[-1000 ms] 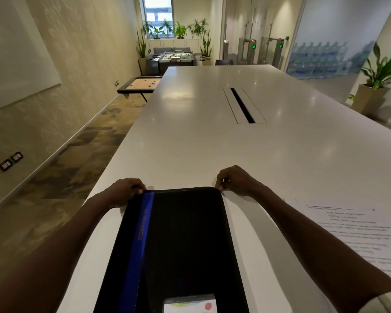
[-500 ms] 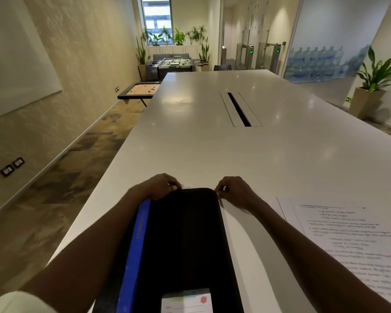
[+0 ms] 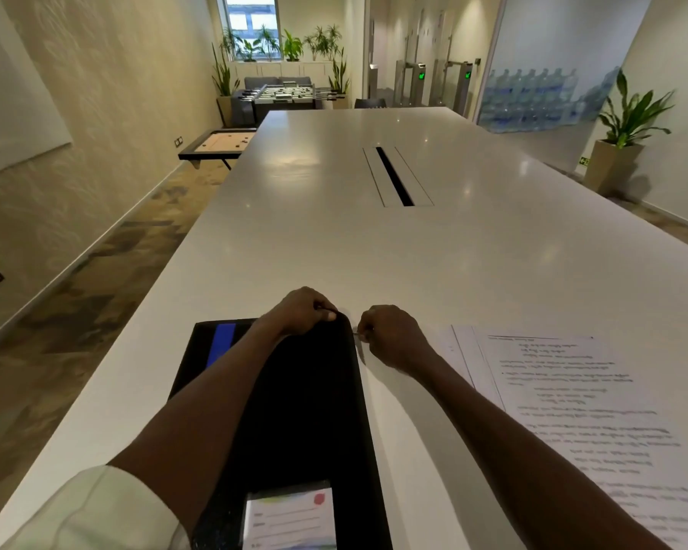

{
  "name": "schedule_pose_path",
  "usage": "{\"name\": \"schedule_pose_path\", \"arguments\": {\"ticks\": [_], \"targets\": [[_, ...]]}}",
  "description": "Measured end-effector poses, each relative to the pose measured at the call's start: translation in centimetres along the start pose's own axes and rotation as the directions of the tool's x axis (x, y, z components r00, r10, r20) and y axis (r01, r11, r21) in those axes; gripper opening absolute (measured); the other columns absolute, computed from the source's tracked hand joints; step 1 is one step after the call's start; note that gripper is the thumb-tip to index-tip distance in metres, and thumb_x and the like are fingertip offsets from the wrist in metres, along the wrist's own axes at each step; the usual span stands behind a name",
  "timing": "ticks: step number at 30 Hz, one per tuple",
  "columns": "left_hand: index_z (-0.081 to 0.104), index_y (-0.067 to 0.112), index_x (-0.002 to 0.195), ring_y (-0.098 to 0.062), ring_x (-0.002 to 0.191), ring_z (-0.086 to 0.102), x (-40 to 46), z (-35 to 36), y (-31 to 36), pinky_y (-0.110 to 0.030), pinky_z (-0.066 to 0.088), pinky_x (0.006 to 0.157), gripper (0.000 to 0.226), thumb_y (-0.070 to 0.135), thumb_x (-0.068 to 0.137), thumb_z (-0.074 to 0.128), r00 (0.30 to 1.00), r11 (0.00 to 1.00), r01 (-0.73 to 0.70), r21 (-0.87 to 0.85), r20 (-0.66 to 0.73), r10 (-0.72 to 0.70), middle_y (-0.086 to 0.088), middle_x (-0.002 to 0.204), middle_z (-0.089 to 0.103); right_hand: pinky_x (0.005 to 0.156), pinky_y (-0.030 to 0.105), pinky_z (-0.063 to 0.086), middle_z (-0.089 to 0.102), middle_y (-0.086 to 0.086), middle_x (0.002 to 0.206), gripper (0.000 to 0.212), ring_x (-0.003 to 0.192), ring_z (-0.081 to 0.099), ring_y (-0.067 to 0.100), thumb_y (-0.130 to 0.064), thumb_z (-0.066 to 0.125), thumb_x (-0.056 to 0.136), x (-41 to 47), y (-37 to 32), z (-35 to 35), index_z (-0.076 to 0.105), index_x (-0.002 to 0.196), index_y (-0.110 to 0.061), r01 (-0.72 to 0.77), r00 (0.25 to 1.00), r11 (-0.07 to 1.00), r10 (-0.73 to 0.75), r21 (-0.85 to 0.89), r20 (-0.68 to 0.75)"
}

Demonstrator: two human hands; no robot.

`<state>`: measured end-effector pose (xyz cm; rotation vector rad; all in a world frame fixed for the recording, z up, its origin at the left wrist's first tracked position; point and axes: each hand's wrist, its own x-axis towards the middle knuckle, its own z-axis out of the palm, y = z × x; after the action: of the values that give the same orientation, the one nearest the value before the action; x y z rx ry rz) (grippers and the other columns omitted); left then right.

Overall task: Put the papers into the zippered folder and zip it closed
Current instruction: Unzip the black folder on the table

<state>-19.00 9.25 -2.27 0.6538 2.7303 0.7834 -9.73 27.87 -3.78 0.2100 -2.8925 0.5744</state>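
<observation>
A black zippered folder (image 3: 306,410) with a blue stripe and a label card at its near end lies flat on the white table, lengthwise in front of me. My left hand (image 3: 300,311) grips the folder's far edge near its right corner. My right hand (image 3: 390,337) sits just past that corner, fingers pinched on a small metal zipper pull. Printed papers (image 3: 580,406) lie in a loose stack on the table to the right of the folder, partly under my right forearm.
The long white table (image 3: 334,240) stretches ahead with a dark cable slot (image 3: 394,176) in its middle. Its left edge drops to a patterned floor. A potted plant (image 3: 620,152) stands at the far right; a foosball table (image 3: 287,95) stands beyond the table's end.
My left hand slid right along the folder's far edge, from the blue-stripe corner to near the right corner. My right hand stayed at that corner on the zipper pull.
</observation>
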Motion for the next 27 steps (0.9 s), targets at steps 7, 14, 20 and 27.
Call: {"name": "schedule_pose_path", "arguments": {"ticks": [7, 14, 20, 27], "targets": [[0.074, 0.018, 0.105, -0.011, 0.097, 0.060, -0.1, 1.0, 1.7, -0.023, 0.039, 0.083, 0.019, 0.021, 0.089, 0.066, 0.996, 0.997, -0.080, 0.002, 0.046, 0.080, 0.000, 0.109, 0.072, 0.061, 0.028, 0.039, 0.068, 0.002, 0.088, 0.017, 0.083, 0.064, 0.024, -0.011, 0.058, 0.089, -3.2, 0.6, -0.1, 0.075, 0.092, -0.014, -0.019, 0.997, 0.999, 0.015, -0.040, -0.079], [0.074, 0.019, 0.107, -0.011, 0.097, 0.060, 0.1, -0.2, 2.0, -0.024, 0.040, 0.083, 0.020, 0.021, 0.090, 0.065, 0.995, 0.998, -0.068, -0.005, 0.079, 0.069, 0.000, 0.111, 0.072, 0.068, 0.041, 0.054, 0.071, 0.009, 0.085, 0.023, 0.077, 0.064, 0.028, -0.013, 0.050, 0.086, -3.4, -0.5, -0.2, 0.073, 0.086, -0.009, -0.035, 0.995, 0.996, 0.042, 0.082, -0.089], [0.071, 0.014, 0.112, -0.013, 0.098, 0.056, 0.2, -0.9, 0.7, -0.026, 0.038, 0.085, 0.022, 0.019, 0.094, 0.059, 0.999, 0.999, -0.022, 0.043, 0.029, 0.021, -0.005, 0.116, 0.069, 0.065, 0.035, 0.050, 0.069, 0.011, 0.083, 0.020, 0.075, 0.063, 0.028, -0.004, 0.059, 0.084, -2.0, -1.6, 0.2, 0.078, 0.088, -0.007, -0.028, 0.996, 0.964, 0.049, 0.265, -0.074], [0.071, 0.012, 0.113, -0.019, 0.104, 0.058, 0.0, -1.1, -1.3, -0.027, 0.038, 0.085, 0.024, 0.020, 0.095, 0.057, 0.998, 0.999, 0.050, 0.009, -0.041, -0.050, -0.008, 0.118, 0.068, 0.065, 0.029, 0.048, 0.070, 0.009, 0.083, 0.021, 0.073, 0.064, 0.023, 0.001, 0.058, 0.082, -3.4, -2.1, 0.9, 0.078, 0.084, -0.008, 0.024, 1.000, 0.948, -0.023, 0.316, -0.007]]}}
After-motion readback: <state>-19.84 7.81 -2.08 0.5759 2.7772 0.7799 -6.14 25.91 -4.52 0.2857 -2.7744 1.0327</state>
